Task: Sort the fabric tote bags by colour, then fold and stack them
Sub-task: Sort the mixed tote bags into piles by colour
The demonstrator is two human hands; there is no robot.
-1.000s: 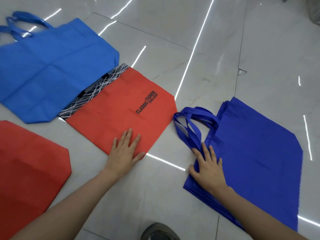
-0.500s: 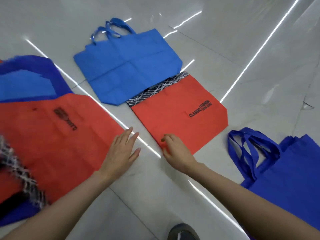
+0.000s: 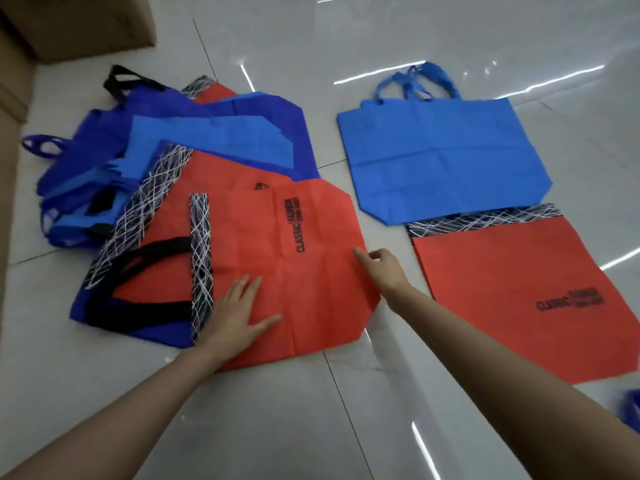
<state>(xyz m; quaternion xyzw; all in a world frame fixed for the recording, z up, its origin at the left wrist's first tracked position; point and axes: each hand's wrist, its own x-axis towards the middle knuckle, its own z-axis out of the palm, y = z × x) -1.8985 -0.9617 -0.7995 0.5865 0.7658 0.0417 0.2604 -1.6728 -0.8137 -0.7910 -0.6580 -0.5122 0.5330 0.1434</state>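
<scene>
A mixed pile of tote bags (image 3: 221, 140) lies on the floor at the left: dark blue, light blue and red ones overlapping. On top is a red bag (image 3: 311, 271) with black print, a black-and-white trim and black handles. My left hand (image 3: 239, 317) lies flat, fingers spread, on its near part. My right hand (image 3: 379, 265) touches its right edge with fingers loosely curled; a grip cannot be made out. To the right a light blue bag (image 3: 443, 161) lies flat alone, and a second red bag (image 3: 512, 289) lies flat just in front of it.
Cardboard boxes (image 3: 69, 26) stand at the far left and along the left edge. The floor is glossy grey tile (image 3: 277, 427) with light reflections. A bit of dark blue fabric (image 3: 632, 407) shows at the right edge.
The view has swung left, bringing the mixed pile into sight. My left hand moved onto the top red bag of the pile. My right hand left the lone red bag and reached the pile bag's edge.
</scene>
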